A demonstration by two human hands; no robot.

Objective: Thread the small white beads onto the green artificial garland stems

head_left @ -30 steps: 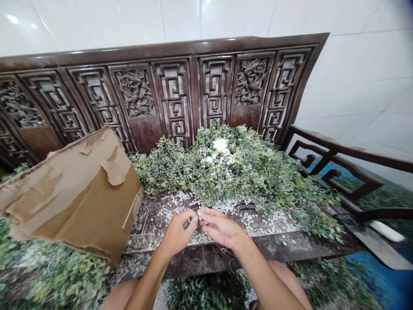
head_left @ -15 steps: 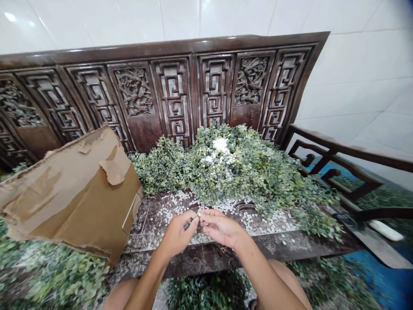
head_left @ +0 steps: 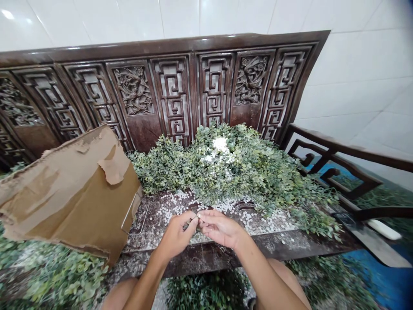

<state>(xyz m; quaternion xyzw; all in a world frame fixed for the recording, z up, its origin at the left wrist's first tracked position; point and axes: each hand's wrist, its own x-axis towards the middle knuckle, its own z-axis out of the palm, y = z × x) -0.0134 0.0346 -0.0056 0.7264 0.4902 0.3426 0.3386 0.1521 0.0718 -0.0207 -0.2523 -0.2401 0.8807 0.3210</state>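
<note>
Over the front of the bench seat, my left hand [head_left: 179, 232] and my right hand [head_left: 220, 227] meet at the fingertips. Both are closed in a pinch around something too small to make out. Just beyond them, small white discs [head_left: 176, 206] lie scattered over the dark wooden seat [head_left: 222, 255]. Behind the discs rises a heap of green leafy artificial sprigs [head_left: 254, 168], with a cluster of white discs [head_left: 220, 145] on top.
A torn cardboard piece [head_left: 80, 193] stands tilted at the left, with a bent metal wire frame [head_left: 129, 213] at its edge. More greenery [head_left: 64, 271] lies front left and below the seat. The carved backrest [head_left: 174, 94] and armrest [head_left: 335, 172] bound the bench. A flat grey blade-like object [head_left: 377, 245] lies at right.
My hands stay together in nearly the same place, with only a slight shift of the fingertips. The view has moved very slightly.
</note>
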